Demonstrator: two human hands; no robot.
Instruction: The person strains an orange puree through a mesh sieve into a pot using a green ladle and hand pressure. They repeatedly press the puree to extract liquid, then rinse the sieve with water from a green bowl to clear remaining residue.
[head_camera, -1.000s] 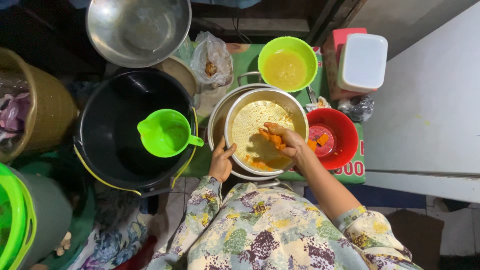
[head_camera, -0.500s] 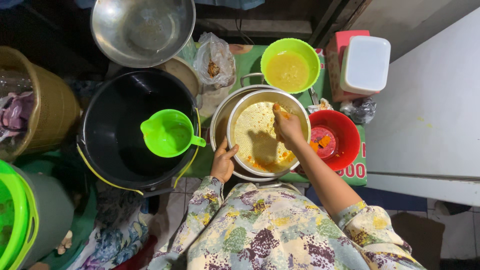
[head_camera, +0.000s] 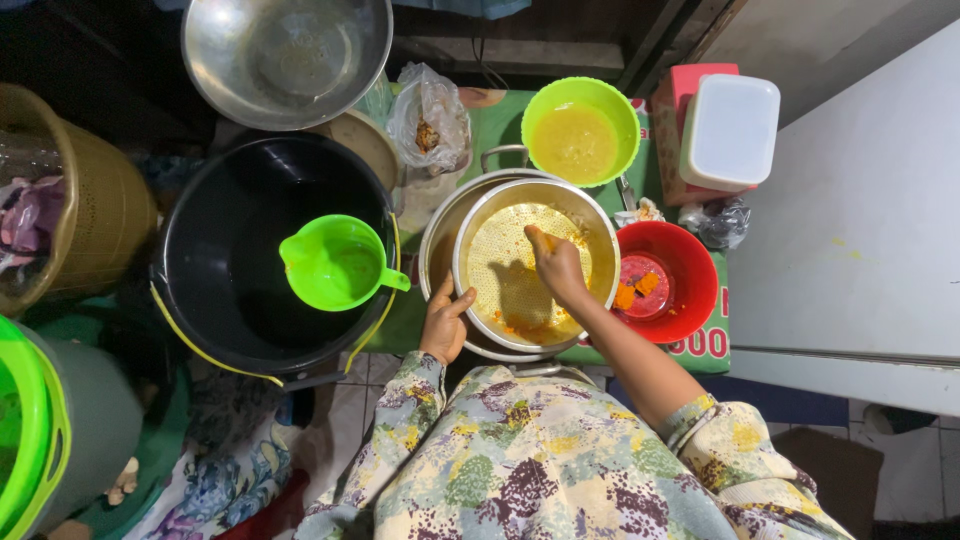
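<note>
Right hand (head_camera: 557, 268) in strainer (head_camera: 500, 262) (orange pulp)

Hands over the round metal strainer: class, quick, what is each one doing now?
Left hand: open, fingers resting on the round metal strainer's rim.
Right hand: closed on a small orange piece.

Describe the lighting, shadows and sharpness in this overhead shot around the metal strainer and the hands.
Head view: even, soft light, brightest on the white surface; the right hand casts a soft shadow on the metal strainer; dull reflections show in the steel bowl; the black bucket interior and the upper left corner go dark; the left hand and strainer look sharp; wide-angle curving at the edges.
</note>
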